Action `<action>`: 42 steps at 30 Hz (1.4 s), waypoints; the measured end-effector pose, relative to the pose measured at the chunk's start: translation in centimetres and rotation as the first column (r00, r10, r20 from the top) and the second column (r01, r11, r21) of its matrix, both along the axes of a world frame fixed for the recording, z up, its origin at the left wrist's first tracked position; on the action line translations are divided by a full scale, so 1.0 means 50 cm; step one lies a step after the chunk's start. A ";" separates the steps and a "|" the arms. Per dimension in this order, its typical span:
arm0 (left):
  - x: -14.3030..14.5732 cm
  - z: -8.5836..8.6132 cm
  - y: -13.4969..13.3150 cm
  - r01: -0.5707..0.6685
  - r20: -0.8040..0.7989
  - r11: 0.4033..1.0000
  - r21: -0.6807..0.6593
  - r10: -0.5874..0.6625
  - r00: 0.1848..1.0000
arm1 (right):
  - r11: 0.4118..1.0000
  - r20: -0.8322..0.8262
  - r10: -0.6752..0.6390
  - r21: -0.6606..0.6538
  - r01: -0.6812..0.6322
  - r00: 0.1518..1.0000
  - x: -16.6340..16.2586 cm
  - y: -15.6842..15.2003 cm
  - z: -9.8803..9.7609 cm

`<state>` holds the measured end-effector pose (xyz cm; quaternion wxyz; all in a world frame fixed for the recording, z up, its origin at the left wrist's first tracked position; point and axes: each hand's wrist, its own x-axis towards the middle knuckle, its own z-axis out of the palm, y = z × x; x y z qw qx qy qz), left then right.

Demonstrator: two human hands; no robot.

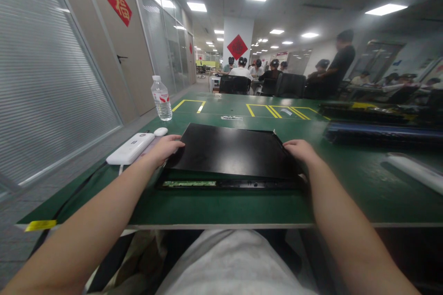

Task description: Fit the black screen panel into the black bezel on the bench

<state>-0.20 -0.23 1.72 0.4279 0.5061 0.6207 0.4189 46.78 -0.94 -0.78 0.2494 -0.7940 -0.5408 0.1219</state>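
Observation:
A flat black panel (231, 150), like a laptop's bottom cover, lies on the green table (221, 207) and is lifted slightly at its near edge, showing a green circuit board (189, 184) beneath. My left hand (165, 147) grips the panel's left edge with curled fingers. My right hand (300, 150) grips the panel's right edge the same way.
A white power bank (130, 148) and a small white oval object (160, 132) lie left of the panel, with a water bottle (161, 98) behind them. Dark devices (380, 132) and a white bar (415, 170) sit at the right. People sit and stand at far tables.

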 end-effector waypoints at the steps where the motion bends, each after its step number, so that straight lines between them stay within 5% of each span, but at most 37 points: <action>1: 0.000 0.001 -0.001 0.002 0.009 1.000 -0.009 -0.002 1.000 | 1.000 -0.008 0.012 -0.021 -0.012 1.000 0.001 0.003 -0.002; 28: -0.005 -0.008 0.003 0.061 0.061 0.998 -0.021 -0.059 0.996 | 0.991 0.128 0.012 -0.130 0.004 0.992 -0.003 -0.008 0.015; 42: -0.011 -0.009 0.004 -0.056 -0.080 0.995 0.083 0.063 0.995 | 0.996 -0.183 -0.036 -0.090 0.020 0.982 -0.004 -0.006 0.008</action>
